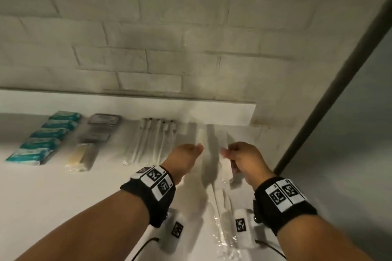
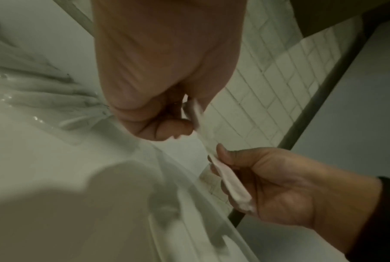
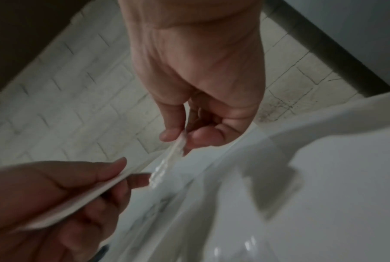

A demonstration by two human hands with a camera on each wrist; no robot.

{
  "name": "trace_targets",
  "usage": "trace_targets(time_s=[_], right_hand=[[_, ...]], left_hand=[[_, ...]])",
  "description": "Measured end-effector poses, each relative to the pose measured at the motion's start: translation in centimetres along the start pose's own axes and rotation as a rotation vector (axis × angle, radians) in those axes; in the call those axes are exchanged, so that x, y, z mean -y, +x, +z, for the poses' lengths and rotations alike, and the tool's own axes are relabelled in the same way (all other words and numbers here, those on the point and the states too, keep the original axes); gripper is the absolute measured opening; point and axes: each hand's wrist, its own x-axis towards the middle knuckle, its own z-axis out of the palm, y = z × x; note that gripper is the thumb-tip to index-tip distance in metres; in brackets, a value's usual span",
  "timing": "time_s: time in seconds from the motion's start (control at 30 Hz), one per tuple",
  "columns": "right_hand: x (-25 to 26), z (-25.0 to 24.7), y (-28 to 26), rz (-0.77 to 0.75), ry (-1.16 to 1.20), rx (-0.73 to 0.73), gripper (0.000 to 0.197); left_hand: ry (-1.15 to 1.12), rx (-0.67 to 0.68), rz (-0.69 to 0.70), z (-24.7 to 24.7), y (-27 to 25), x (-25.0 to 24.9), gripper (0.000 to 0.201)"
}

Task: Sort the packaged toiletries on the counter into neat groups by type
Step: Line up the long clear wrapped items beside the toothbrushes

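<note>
Both my hands are over the right end of the white counter [image 1: 63, 207]. My left hand [image 1: 198, 148] pinches a long thin white item in clear wrap [image 3: 81, 202] between thumb and fingers. My right hand [image 1: 224, 153] pinches a second clear-wrapped white strip [image 2: 232, 186], and its wrapper trails down toward me [image 1: 223, 214]. The two hands are a short gap apart. To their left lies a row of similar wrapped toothbrushes [image 1: 152, 140]. The picture is blurred, so I cannot read what the held items are.
At the far left, teal packets [image 1: 46, 140] lie in a row. Dark grey packets [image 1: 99, 127] lie beside them, with a yellow item in clear wrap [image 1: 79, 155] in front. A white ledge [image 1: 127, 106] and a brick wall stand behind. A dark frame [image 1: 331, 99] bounds the right side.
</note>
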Motion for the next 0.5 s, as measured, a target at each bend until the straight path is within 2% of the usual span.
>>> trace_targets(time_s=[0.07,0.13,0.2,0.27,0.33,0.4,0.5], right_hand=[[0.3,0.4,2.3,0.034,-0.088,0.008,0.021],[0.2,0.1,4.0,-0.008,-0.412,-0.003,0.032],[0.3,-0.5,4.3,-0.135,-0.769,0.079,0.039],[0.3,-0.8,3.9,-0.227,-1.001,0.265,0.046],[0.2,-0.7,3.5,-0.232,-1.071,0.375,0.060],[0.1,-0.2,3.6,-0.247,-1.099,0.382,0.068],[0.5,0.8,3.9,-0.258,-1.146,0.382,0.076]], left_hand=[[0.162,-0.013,-0.032,-0.2,1.9,-0.2,0.046],[0.555,-0.025,0.008,-0.9,3.5,0.0,0.059],[0.856,-0.007,0.186,-1.5,4.3,0.1,0.056],[1.067,0.115,0.311,-1.7,5.0,0.1,0.053],[1.281,0.241,0.370,-1.3,5.5,-0.1,0.053],[1.422,0.310,0.417,-0.7,6.2,-0.1,0.053],[1.453,0.265,0.411,-0.5,7.0,0.2,0.054]])
